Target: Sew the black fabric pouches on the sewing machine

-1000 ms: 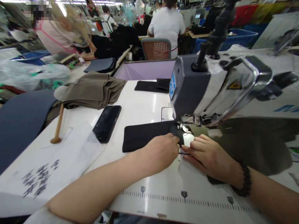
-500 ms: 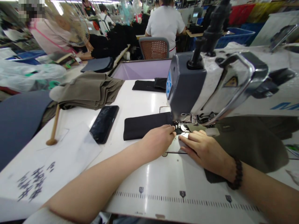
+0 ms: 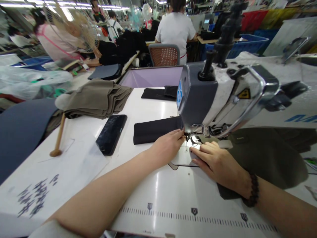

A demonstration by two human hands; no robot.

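Surface: the white surface (image 3: 146, 185) spreads before you, a ruled scale printed along its near edge.
Sewing machine: the sewing machine (image 3: 200, 92) stands at the right, its head over the surface.
Olive cloth: on your right, the olive cloth (image 3: 262, 155) lies under the machine's arm, beyond your right wrist.
Brown stack: the brown stack (image 3: 96, 96) of folded cloth sits at the far left.
Black cloth, long axis: the black cloth (image 3: 156, 130) lies flat and runs left to right, its right end angled slightly away from you.
Black cloth, ends: its blunt left end points left; its right end reaches the machine's needle area.
Black cloth, from the grip: most of it lies left of and beyond your left fingertips, which meet it at its near right corner.
Left grip: your left grip (image 3: 167, 147) has its fingers drawn together at that corner; you cannot tell here whether they pinch or press.
Right grip: your right grip (image 3: 215, 163) holds nothing visible, fingers extended low beside the presser foot (image 3: 194, 138), apart from the black cloth.
Phone: the phone (image 3: 111, 134) lies left of the black cloth, slanting away to the right.
Wooden stick: the wooden stick (image 3: 59, 138) is left of the phone.
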